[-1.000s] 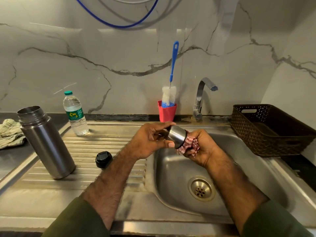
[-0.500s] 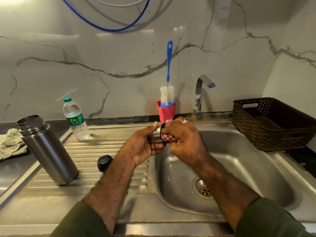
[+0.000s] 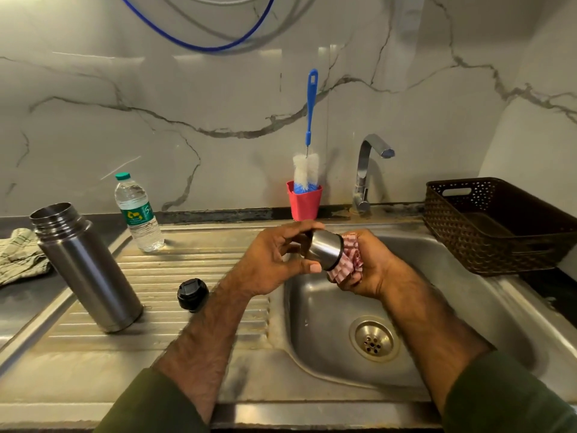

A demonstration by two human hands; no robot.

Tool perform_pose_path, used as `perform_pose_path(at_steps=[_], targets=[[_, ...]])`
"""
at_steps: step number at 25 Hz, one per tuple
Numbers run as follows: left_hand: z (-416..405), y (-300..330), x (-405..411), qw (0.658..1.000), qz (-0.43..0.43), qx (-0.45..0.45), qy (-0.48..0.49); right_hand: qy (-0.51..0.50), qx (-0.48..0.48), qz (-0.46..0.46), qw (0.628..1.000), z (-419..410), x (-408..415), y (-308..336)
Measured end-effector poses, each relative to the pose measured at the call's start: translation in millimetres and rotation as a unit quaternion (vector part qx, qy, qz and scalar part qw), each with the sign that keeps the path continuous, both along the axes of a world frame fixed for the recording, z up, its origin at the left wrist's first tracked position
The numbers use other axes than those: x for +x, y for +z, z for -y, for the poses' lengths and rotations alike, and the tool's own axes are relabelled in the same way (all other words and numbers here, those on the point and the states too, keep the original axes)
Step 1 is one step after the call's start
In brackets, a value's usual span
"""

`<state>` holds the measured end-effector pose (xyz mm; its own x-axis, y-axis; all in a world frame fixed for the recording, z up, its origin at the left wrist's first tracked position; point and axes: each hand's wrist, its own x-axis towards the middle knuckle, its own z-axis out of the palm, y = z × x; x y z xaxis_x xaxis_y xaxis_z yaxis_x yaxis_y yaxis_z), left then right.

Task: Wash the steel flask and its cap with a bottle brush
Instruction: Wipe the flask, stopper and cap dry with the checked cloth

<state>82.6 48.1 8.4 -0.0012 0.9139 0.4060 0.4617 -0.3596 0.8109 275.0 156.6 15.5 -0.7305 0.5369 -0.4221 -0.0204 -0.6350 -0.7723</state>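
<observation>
**Item: steel cap, under wiping over the sink basin**

The steel cap [image 3: 324,250] is held by the left hand [image 3: 274,260], fingers and thumb curled round it, above the sink [image 3: 312,354]. A red-checked cloth [image 3: 348,260] is gripped by the right hand [image 3: 371,270] and pressed against the cap's open end. Half a second ago the cap was covered by the right hand; it is now exposed again (a wiping turn is judged complete). The steel flask [image 3: 87,270] stands open on the drainboard at left, a black stopper [image 3: 193,294] near it. The bottle brush [image 3: 307,151] remains in its red cup [image 3: 304,201], far centre, unused.
</observation>
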Motion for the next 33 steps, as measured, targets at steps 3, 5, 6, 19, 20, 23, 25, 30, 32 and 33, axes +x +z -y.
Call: perform_pose_path(at_steps=[3, 5, 6, 19, 20, 23, 25, 30, 32, 33], targets=[[4.1, 6.8, -8.6, 0.988, 0.141, 0.051, 0.046, -0.044, 0.028, -0.092, 0.994, -5.5, 1.2, 4.6], [1.7, 7.9, -12.8, 0.946, 0.302, 0.048, 0.106, -0.122, 0.070, -0.123, 0.982, -7.3, 2.0, 4.4], [0.8, 7.7, -11.8, 0.922, 0.365, 0.038, 0.121, -0.150, 0.106, -0.114, 0.976, -4.9, 0.3, 3.3], [-4.6, -0.7, 23.4, 0.988, 0.024, -0.034, 0.151, -0.296, 0.223, -0.071, 0.926, 5.6, -16.4, 5.1], [-6.8, -1.3, 24.8, 0.985, 0.027, -0.031, 0.167, -0.287, 0.261, -0.060, 0.920, 7.7, -16.5, 6.8], [-11.1, 2.3, 19.2, 0.974, 0.030, 0.044, 0.221, -0.242, 0.445, -0.024, 0.862, 18.8, -16.2, 6.3], [-10.3, 6.4, 14.0, 0.967, 0.132, 0.071, 0.207, -0.191, 0.604, 0.004, 0.774, 25.8, -18.1, -0.2], [-1.8, 10.5, 6.0, 0.979, 0.164, 0.038, 0.111, -0.123, 0.740, 0.026, 0.660, 24.0, -23.0, -4.6], [0.9, 15.2, 1.6, 0.990, 0.105, 0.043, 0.081, -0.114, 0.723, -0.014, 0.681, 21.3, -23.7, -4.4], [2.6, 17.2, 1.5, 0.995, 0.067, 0.048, 0.060, -0.114, 0.695, -0.043, 0.709, 21.8, -25.4, -4.7]])
